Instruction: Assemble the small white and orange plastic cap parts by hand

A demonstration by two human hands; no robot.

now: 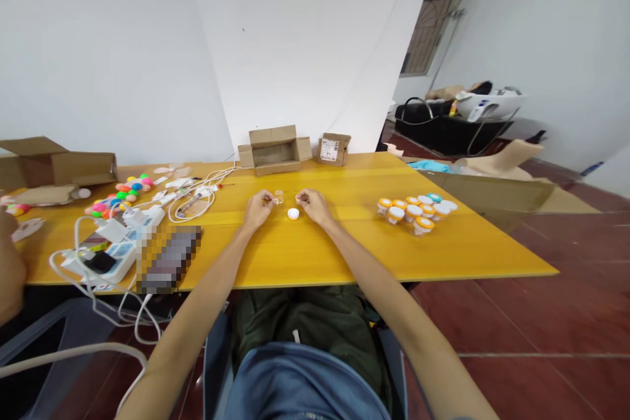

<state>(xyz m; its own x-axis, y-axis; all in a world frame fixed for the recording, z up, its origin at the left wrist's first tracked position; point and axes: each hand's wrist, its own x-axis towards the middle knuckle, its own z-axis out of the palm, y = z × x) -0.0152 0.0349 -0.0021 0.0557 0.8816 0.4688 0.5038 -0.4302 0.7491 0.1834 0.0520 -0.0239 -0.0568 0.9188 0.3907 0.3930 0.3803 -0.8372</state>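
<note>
On the yellow table, my left hand (260,208) is closed, its fingertips pinching a small whitish piece beside a small clear container (279,196). My right hand (314,205) is closed too, with a small pale piece at its fingertips that is too small to name. Between the hands, a little nearer to me, a round white lid (293,214) lies on the tabletop.
Several small jars (412,212) with orange, white and teal lids stand at the right. An open cardboard box (273,152) and a smaller box (333,149) are at the back. Power strips (128,251), cables, a blurred phone (170,259) and colourful balls (128,191) lie left, near another person's arm (10,269).
</note>
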